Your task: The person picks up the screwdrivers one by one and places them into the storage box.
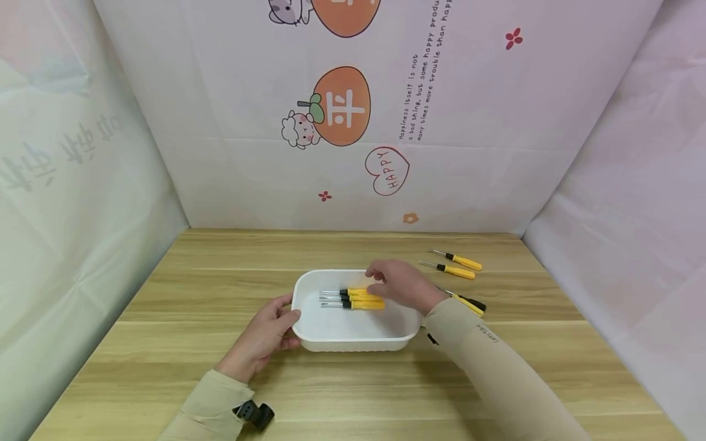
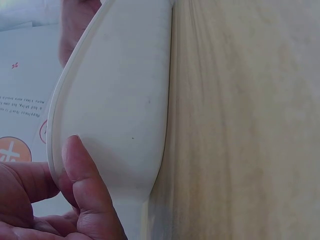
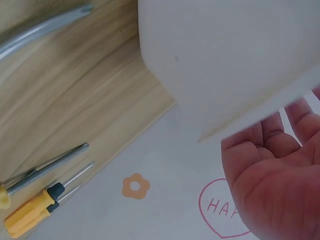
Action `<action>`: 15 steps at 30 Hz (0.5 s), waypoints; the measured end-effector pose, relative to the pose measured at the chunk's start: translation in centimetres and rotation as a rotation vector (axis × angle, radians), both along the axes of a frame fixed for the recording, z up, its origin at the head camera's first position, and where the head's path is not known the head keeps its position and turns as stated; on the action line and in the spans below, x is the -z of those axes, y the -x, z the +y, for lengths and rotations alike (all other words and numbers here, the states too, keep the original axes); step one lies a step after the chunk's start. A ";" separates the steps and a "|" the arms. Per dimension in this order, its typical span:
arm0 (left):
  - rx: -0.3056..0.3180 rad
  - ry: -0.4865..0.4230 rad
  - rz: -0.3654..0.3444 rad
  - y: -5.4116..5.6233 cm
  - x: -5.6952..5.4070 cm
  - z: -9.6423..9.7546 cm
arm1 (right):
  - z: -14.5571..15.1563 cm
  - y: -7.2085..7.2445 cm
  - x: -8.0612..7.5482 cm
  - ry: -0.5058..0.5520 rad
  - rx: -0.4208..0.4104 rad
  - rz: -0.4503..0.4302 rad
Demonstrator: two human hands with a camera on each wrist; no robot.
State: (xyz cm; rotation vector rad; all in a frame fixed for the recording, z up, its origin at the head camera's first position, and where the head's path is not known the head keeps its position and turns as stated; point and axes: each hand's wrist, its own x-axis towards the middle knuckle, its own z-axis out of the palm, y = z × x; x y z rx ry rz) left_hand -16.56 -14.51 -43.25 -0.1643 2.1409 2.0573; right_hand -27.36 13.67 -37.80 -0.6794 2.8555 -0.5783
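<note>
A shallow white plastic tray (image 1: 353,344) with rounded corners sits on the wooden table. In it several yellow-handled screwdrivers (image 1: 366,304) lie side by side, black collars and metal shafts pointing left. My left hand (image 1: 270,331) grips the tray's left end, thumb over the rim and fingers outside; the left wrist view shows the fingers against the outer wall. My right hand (image 1: 405,285) is over the tray's right part, thumb by the rear yellow handle, fingers loosely bent. In the right wrist view the tray wall hides the fingertips of my right hand (image 3: 280,175).
Two yellow screwdrivers (image 1: 462,267) lie at the table's back right. Nearer, partly behind my right sleeve, are a yellow-handled screwdriver (image 1: 471,305) and a black handle (image 1: 478,302). A printed white sheet (image 1: 469,153) stands behind the table (image 1: 231,245), with white cloth at both sides.
</note>
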 end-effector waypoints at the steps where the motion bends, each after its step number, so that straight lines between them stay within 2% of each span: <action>1: 0.001 0.000 -0.001 0.0 0.0 0.0 | 0.1 0.0 -0.2 0.005 0.002 0.003; 8: 0.000 0.004 -0.006 -0.1 -0.2 0.0 | 1.2 0.3 -0.5 0.056 0.026 0.033; 15: 0.006 -0.002 -0.007 -0.1 -0.1 0.0 | 2.3 0.6 -0.8 0.055 0.067 0.061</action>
